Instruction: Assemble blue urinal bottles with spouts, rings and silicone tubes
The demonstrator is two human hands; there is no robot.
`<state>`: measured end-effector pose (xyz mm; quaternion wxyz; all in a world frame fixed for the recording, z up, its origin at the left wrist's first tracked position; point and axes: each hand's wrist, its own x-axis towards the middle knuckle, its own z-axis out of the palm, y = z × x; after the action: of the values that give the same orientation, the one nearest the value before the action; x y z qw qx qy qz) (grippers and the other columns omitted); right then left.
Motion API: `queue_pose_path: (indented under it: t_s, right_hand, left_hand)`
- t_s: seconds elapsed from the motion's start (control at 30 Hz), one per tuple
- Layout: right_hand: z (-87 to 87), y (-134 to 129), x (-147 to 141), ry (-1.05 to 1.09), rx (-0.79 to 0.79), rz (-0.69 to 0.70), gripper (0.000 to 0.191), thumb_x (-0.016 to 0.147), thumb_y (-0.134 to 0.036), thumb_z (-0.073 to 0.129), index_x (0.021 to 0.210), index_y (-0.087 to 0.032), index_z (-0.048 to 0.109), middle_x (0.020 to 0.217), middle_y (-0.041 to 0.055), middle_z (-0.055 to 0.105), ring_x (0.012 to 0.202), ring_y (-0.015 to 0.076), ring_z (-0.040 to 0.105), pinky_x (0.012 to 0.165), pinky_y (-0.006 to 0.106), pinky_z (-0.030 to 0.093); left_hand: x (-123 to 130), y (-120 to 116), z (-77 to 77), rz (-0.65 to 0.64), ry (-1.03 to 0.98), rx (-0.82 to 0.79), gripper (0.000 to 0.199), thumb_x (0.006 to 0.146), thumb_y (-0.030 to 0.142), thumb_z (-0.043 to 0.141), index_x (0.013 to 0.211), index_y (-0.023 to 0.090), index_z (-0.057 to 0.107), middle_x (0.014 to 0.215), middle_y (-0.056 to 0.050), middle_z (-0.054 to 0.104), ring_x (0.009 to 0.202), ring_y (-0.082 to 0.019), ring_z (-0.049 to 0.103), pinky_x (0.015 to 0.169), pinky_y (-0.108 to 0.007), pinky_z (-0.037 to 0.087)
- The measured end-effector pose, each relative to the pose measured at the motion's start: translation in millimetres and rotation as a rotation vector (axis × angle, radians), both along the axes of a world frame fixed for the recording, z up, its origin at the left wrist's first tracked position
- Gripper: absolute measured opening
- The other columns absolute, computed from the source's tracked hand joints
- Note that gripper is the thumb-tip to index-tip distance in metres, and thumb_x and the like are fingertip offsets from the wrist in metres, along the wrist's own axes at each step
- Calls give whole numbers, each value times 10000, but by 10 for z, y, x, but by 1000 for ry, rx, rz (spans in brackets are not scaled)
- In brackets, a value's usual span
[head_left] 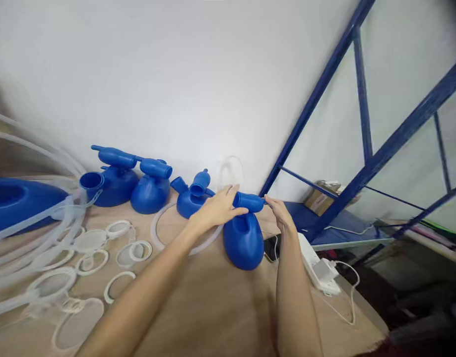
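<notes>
A big white wall point(198, 74) stands behind a wide, light brown wooden table point(198, 317). On the table, a round blue plastic bottle point(244, 250) sits in front of the person, between the two arms. Three more blue bottles point(151, 196) stand off to the left. The left hand point(218, 206) has its fingers stretched out by the wide mouth of a short blue plastic tube piece point(251, 202), which lies sideways on top of the bottle. The right hand point(282, 213) has its fingertips at the thin end. Some fingers are hidden, so I cannot tell if either hand grips the piece or just touches it. The step looks like setting this piece in place on the bottle. The next move seems to call for keeping it level and the bottle steady. Small white plastic rings point(118, 228) lie on the left.
</notes>
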<state>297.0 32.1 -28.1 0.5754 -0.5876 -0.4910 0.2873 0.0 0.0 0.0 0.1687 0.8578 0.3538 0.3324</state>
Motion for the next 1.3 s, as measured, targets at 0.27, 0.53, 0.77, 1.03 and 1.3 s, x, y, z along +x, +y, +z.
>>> queue_pose_path:
  t_s: [0.27,0.53,0.77,1.03,1.3]
  right_hand:
    - [-31,69,-3,33,82,9,377,602,-587,856,684,-225,793,850,76,800,1064,324,690,1033,428,469]
    - [-96,111,27,54,152,-6,367,627,-583,822,710,-229,777,866,73,779,1054,310,673,1018,439,479]
    - [-129,42,14,-45,182,40,536,705,-728,766,895,-229,815,1064,96,796,1153,324,654,1087,464,435]
    - [-88,121,-47,-169,176,-64,601,798,-797,642,783,-216,791,949,110,797,1139,364,638,1099,526,374]
    - [-148,154,-139,-106,293,-59,540,788,-754,660,748,-221,739,857,63,750,942,272,656,946,408,462]
  left_hand:
    - [210,119,-179,-16,-67,46,452,1024,371,572,1432,184,520,1452,-135,613,1317,-287,614,1121,-402,488]
    - [271,78,-170,15,-48,70,434,1011,345,598,1401,172,525,1409,-160,630,1266,-341,641,1064,-449,511]
    - [265,58,-154,64,-20,67,401,1003,346,604,1362,180,533,1355,-160,654,1206,-346,669,995,-434,528]
    - [238,30,-139,89,14,50,354,999,345,616,1296,167,544,1298,-162,667,1145,-334,689,965,-423,530]
    - [319,-18,-137,123,28,56,326,1006,328,588,1285,171,524,1285,-169,669,1163,-336,679,956,-412,519]
